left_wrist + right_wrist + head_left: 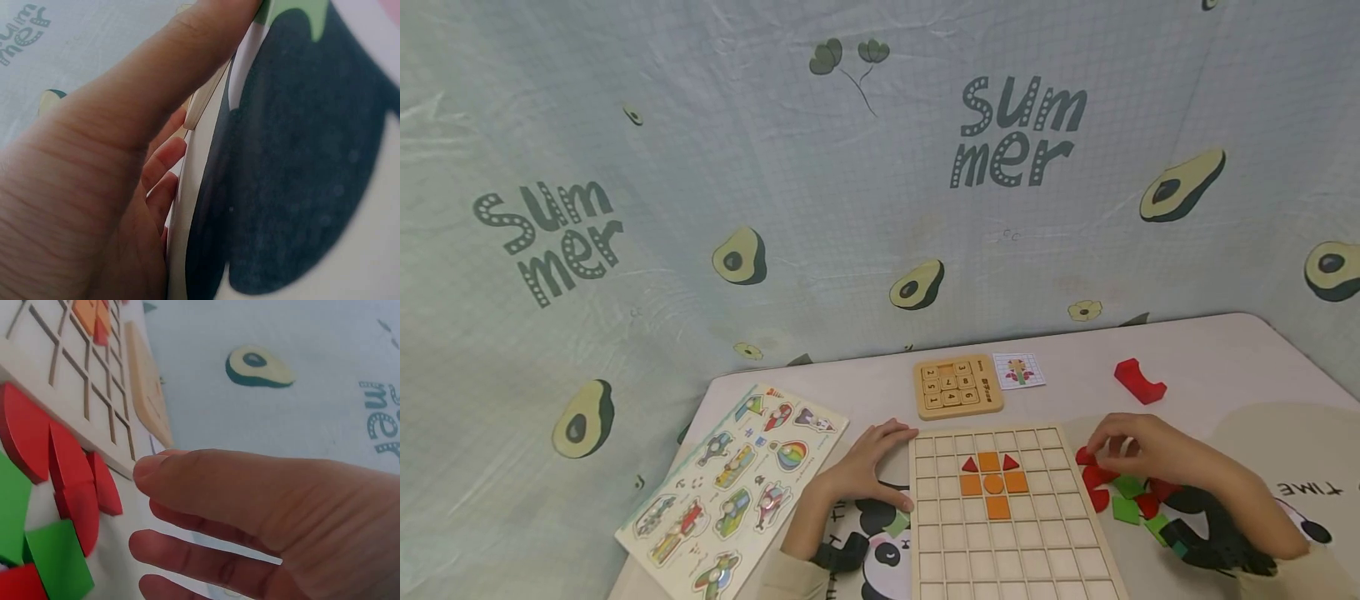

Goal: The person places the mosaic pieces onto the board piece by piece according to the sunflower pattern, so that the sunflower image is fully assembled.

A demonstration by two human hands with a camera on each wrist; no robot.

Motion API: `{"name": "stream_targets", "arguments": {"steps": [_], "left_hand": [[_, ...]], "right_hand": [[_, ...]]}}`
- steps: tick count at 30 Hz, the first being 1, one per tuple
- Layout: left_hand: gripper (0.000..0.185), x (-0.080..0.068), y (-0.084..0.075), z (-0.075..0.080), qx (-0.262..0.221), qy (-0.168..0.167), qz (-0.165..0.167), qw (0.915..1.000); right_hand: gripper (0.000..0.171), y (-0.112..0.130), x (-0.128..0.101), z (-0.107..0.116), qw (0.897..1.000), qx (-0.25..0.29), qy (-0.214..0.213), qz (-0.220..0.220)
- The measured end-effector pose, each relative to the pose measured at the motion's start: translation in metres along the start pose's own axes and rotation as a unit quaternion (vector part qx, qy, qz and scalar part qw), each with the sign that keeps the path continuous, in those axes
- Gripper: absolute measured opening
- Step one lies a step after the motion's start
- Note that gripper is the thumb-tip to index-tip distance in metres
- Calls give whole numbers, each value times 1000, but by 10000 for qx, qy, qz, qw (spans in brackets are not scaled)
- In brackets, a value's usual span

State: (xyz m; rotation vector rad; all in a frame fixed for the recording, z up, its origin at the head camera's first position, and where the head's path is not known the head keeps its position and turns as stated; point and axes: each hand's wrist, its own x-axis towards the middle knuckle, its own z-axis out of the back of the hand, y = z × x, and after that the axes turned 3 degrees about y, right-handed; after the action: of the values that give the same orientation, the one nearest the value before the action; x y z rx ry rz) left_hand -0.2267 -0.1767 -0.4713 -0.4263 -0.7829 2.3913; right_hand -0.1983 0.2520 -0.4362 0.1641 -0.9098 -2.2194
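- Head view shows a wooden grid board (1007, 517) lying flat on the bench (1210, 358), between the two hands of the person.
- The left hand (868, 467) rests on the bench at the left edge of the grid board; its fingers are spread and relaxed, and the fingertips touch the board edge. It holds nothing.
- In the left wrist view the left hand lies on its side against the pale edge of the board, fingers only loosely bent.
- The right hand (1131, 446) hovers over a pile of loose pieces just beside the right edge of the board. Its fingers point down toward the red pieces (1093, 477); I cannot tell if they touch one.
- In the right wrist view the fingers (206, 562) are apart and nearly straight, gripping nothing.
- Green pieces (1127, 498) lie mixed with the red ones.
- On the board, orange pieces (993, 484) form a cross, with two small red triangles (970, 464) at the top.
- Farther back lie a number slide puzzle (957, 387), a small pattern card (1018, 370) and a red block (1139, 381).
- A picture puzzle board (733, 487) lies at the left.
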Motion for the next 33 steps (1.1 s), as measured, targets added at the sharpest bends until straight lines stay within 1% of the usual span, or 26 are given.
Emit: {"name": "stream_targets", "arguments": {"steps": [7, 11, 16, 21, 24, 28, 33], "left_hand": [[95, -1, 0, 0, -21, 23, -4, 10000], [95, -1, 0, 1, -41, 31, -19, 10000], [94, -1, 1, 0, -52, 57, -29, 10000], [94, 0, 1, 0, -50, 58, -55, 10000], [94, 0, 1, 0, -51, 58, -51, 10000], [94, 0, 1, 0, -59, 53, -31, 10000], [94, 0, 1, 0, -55, 44, -21, 10000]], "right_hand": [[17, -15, -9, 8, 10000, -64, -10, -47], [19, -22, -17, 13, 9998, -51, 7, -183], [20, -29, -26, 18, 9985, -54, 107, -529], [24, -32, -33, 23, 9944, -35, 430, -969], [29, -33, -36, 25, 9924, -37, 525, -1114], [29, -34, -36, 26, 9928, -11, 549, -1069], [23, -38, -36, 25, 9952, 42, 553, -803]]}}
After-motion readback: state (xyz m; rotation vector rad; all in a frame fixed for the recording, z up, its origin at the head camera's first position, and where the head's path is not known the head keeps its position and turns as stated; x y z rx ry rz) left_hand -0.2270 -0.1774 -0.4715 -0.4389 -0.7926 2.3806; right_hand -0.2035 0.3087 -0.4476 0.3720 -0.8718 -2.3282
